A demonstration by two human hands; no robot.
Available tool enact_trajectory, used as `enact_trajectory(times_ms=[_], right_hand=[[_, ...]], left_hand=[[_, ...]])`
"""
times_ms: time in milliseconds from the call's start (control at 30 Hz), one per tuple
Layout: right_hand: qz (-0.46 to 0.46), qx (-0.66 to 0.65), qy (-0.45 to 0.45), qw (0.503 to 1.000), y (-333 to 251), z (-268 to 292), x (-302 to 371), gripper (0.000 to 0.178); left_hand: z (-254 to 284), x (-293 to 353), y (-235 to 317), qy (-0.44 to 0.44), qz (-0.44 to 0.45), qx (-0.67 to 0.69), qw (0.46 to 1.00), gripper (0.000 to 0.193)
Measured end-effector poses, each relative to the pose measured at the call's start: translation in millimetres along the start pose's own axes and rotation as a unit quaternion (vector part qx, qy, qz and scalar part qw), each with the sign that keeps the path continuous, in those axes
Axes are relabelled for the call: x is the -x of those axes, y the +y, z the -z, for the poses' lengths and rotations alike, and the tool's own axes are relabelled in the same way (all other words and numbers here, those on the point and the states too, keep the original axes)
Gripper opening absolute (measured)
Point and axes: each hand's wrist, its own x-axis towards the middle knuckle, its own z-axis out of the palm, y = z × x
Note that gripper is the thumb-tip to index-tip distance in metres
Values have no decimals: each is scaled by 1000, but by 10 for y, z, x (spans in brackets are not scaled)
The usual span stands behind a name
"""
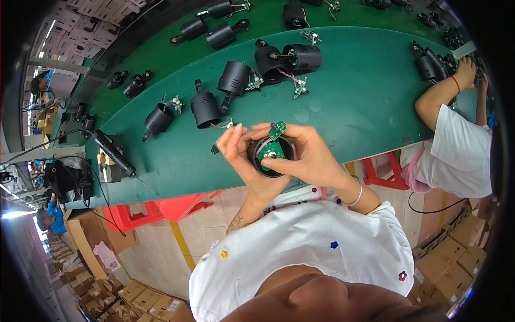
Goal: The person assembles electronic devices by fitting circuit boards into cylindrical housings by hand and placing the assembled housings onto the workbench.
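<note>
My left hand [241, 155] cups a black cylindrical lamp housing [259, 167] from the left, above the near edge of the green table [348, 102]. My right hand [306, 155] wraps the housing's right side, its fingers pressing a round green circuit board [270, 150] into the open mouth. A second small green board [278, 129] on thin wires sticks up above the housing, between my fingertips. A tiny green board [214, 149] hangs on a wire at my left hand's outer side.
Several more black lamp housings with wired boards [205, 107] lie across the table. A black power screwdriver [113, 153] rests at the left edge. A person in white [456, 150] works at the right end. Red stools [177, 206] and cardboard boxes [450, 268] stand on the floor.
</note>
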Motion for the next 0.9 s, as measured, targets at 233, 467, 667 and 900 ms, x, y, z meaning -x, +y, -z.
enact_trajectory(times_ms=[233,467,667,900], right_hand=[[21,2,-40,999,-116,46,-25,53],[47,41,-36,997,-107,53,-44,46],[109,-38,-61,992,-26,88,-122,39],[92,-62,-63,992,92,135,-150,36]], left_hand=[[-15,-4,7,0,-2,6,1000,86],[-31,-30,17,-1,-15,-4,1000,87],[-69,-22,41,6,2,-40,999,87],[-56,-15,15,-30,1,-94,995,94]])
